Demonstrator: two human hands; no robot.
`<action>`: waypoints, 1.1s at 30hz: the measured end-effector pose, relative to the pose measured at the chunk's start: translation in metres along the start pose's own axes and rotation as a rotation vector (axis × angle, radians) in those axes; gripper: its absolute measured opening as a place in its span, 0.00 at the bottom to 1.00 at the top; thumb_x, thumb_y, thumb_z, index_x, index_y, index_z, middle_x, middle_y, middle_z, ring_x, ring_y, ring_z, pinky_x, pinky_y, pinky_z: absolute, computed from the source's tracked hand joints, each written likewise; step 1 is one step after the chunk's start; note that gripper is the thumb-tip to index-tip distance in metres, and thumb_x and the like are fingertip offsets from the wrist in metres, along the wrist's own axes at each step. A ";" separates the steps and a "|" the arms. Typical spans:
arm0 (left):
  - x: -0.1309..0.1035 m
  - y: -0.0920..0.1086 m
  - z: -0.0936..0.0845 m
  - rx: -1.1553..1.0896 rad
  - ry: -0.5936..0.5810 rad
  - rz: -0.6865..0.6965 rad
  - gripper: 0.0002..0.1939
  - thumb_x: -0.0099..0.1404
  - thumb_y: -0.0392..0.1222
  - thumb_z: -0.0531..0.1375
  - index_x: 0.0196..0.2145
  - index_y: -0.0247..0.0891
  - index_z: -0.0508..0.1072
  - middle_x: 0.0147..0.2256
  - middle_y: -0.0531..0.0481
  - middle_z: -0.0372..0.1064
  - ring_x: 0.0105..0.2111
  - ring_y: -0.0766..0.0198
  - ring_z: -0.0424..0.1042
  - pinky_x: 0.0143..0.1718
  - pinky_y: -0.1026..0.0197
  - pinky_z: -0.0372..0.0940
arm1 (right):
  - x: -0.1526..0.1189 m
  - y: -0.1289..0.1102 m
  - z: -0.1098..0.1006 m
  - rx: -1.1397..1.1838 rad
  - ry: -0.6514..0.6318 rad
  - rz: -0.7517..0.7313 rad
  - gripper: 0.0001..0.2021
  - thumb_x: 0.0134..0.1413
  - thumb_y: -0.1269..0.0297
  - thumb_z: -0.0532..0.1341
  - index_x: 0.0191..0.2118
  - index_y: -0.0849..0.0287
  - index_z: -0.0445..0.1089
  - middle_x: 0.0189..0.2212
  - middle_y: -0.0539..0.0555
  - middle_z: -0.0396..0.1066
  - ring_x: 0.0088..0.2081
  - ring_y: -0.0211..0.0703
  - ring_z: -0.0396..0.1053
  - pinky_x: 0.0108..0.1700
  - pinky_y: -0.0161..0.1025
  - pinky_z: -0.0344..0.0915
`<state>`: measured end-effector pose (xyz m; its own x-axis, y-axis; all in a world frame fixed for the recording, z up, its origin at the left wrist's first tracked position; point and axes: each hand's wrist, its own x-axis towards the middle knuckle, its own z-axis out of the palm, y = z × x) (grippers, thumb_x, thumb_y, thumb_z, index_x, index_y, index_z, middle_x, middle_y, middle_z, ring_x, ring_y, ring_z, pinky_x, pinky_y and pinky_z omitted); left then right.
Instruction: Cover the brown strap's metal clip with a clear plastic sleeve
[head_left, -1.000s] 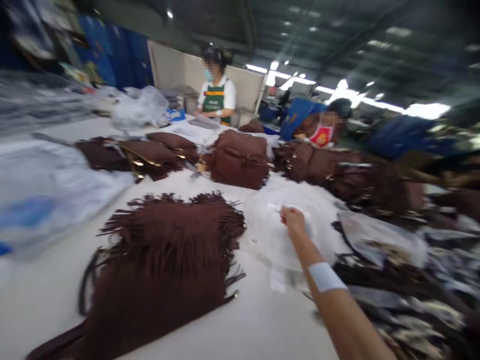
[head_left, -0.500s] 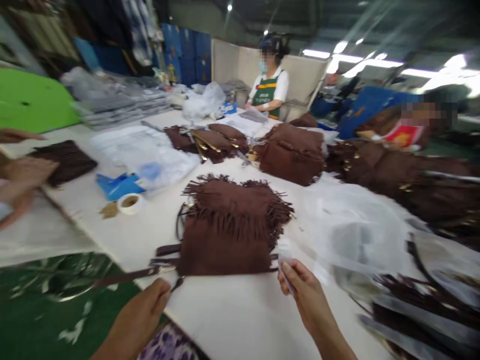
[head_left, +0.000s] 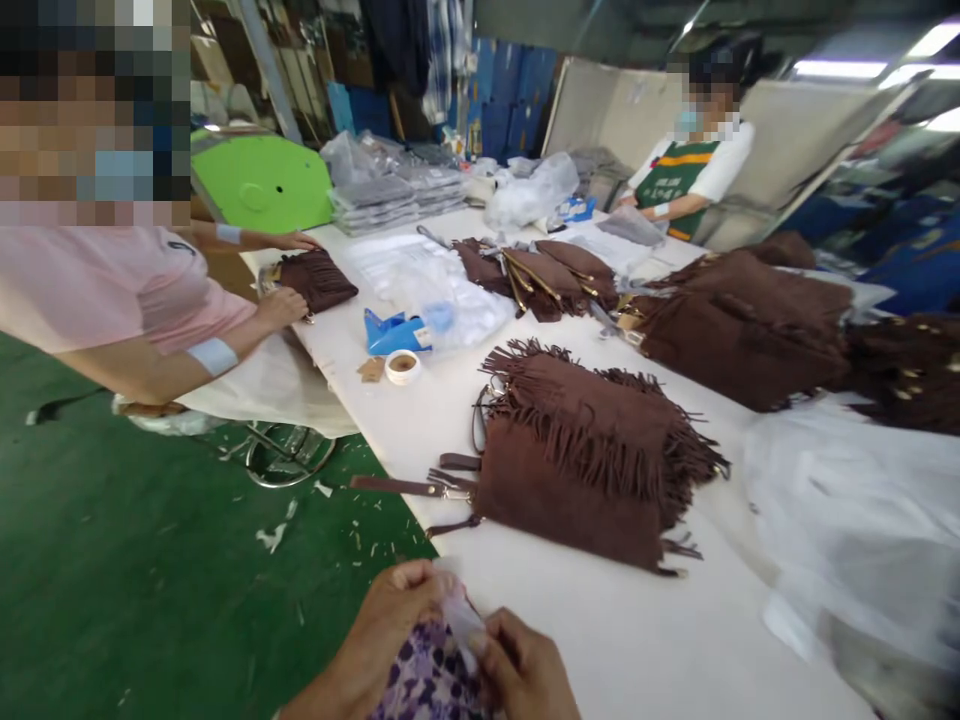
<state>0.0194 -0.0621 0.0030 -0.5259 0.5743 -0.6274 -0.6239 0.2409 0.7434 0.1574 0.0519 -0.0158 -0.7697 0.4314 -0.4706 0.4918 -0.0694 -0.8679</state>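
Observation:
My left hand (head_left: 401, 610) and my right hand (head_left: 525, 665) are close together at the bottom of the head view, beside the table edge. Between them they pinch a small whitish translucent piece (head_left: 463, 622), thin like plastic film or tissue; its exact kind is unclear. Beyond my hands a brown fringed bag (head_left: 577, 500) lies flat on the white table, touched by neither hand. Its strap (head_left: 401, 486) sticks out over the table edge at the left. Purple patterned cloth (head_left: 427, 675) shows below and between my hands.
At the left a co-worker in a pink shirt (head_left: 172, 290) handles a small brown fringed piece (head_left: 319, 278). A tape roll (head_left: 403, 368) and blue packet (head_left: 397, 332) lie nearby. More brown bags (head_left: 742, 310) and clear plastic (head_left: 862, 500) cover the right; another person (head_left: 686, 180) stands behind.
My view has swung left. My left hand has come away from beside the bag's strap and joined my right hand at the translucent piece, which the right hand was holding. The bag stays lying on the table.

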 end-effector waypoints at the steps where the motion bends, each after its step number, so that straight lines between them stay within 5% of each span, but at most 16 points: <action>1: 0.000 0.001 -0.013 0.049 0.042 0.020 0.16 0.55 0.50 0.64 0.29 0.32 0.73 0.25 0.49 0.71 0.25 0.65 0.66 0.29 0.64 0.58 | 0.005 -0.007 -0.005 -0.120 0.072 -0.036 0.13 0.58 0.55 0.56 0.27 0.56 0.66 0.19 0.47 0.66 0.22 0.39 0.64 0.27 0.35 0.57; 4: 0.002 0.004 -0.046 0.164 0.126 0.104 0.16 0.52 0.50 0.65 0.22 0.34 0.68 0.21 0.53 0.66 0.23 0.67 0.62 0.27 0.65 0.54 | 0.029 -0.036 -0.015 -0.432 0.213 -0.279 0.09 0.62 0.65 0.52 0.37 0.55 0.69 0.32 0.51 0.71 0.35 0.42 0.68 0.38 0.37 0.62; 7: 0.004 0.002 -0.068 0.218 0.078 0.148 0.15 0.52 0.49 0.65 0.23 0.35 0.68 0.22 0.53 0.67 0.25 0.65 0.63 0.29 0.64 0.54 | 0.062 -0.054 -0.006 -0.800 0.140 -0.576 0.13 0.60 0.73 0.54 0.47 0.54 0.67 0.46 0.54 0.69 0.46 0.47 0.65 0.47 0.42 0.60; 11: 0.008 0.001 -0.086 0.320 0.049 0.163 0.15 0.57 0.50 0.61 0.26 0.34 0.70 0.25 0.51 0.69 0.28 0.63 0.65 0.31 0.63 0.56 | 0.092 -0.056 0.008 -1.153 0.025 -0.740 0.09 0.59 0.69 0.59 0.45 0.54 0.68 0.42 0.53 0.70 0.44 0.51 0.63 0.45 0.47 0.59; 15: 0.014 0.007 -0.091 0.393 0.045 0.198 0.14 0.58 0.49 0.58 0.26 0.34 0.71 0.25 0.52 0.68 0.28 0.63 0.65 0.31 0.63 0.56 | 0.098 -0.059 0.006 -1.180 -0.024 -0.785 0.03 0.60 0.69 0.58 0.37 0.56 0.68 0.35 0.52 0.70 0.42 0.48 0.63 0.48 0.47 0.58; 22: 0.031 0.016 -0.083 0.522 -0.012 0.230 0.17 0.64 0.49 0.52 0.25 0.35 0.70 0.24 0.53 0.69 0.27 0.64 0.66 0.30 0.64 0.55 | 0.102 -0.071 0.003 -1.105 -0.074 -0.762 0.07 0.63 0.69 0.55 0.43 0.54 0.68 0.34 0.49 0.71 0.40 0.43 0.66 0.58 0.47 0.52; 27: 0.046 0.014 -0.080 0.365 -0.064 0.181 0.15 0.61 0.47 0.54 0.27 0.34 0.73 0.28 0.49 0.74 0.30 0.61 0.69 0.31 0.63 0.59 | 0.110 -0.066 0.007 -1.212 -0.089 -0.786 0.18 0.60 0.70 0.57 0.56 0.57 0.62 0.42 0.54 0.70 0.47 0.49 0.64 0.58 0.49 0.54; 33: 0.058 0.002 -0.082 0.237 -0.051 0.188 0.07 0.53 0.41 0.60 0.25 0.33 0.70 0.25 0.49 0.73 0.27 0.61 0.69 0.29 0.63 0.57 | 0.106 -0.076 0.003 -1.094 -0.170 -0.685 0.14 0.61 0.71 0.55 0.51 0.52 0.66 0.41 0.52 0.70 0.47 0.47 0.64 0.58 0.48 0.53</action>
<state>-0.0600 -0.0923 -0.0508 -0.5859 0.6630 -0.4660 -0.3633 0.2992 0.8823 0.0373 0.1002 0.0000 -0.9968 -0.0378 -0.0704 -0.0067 0.9177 -0.3971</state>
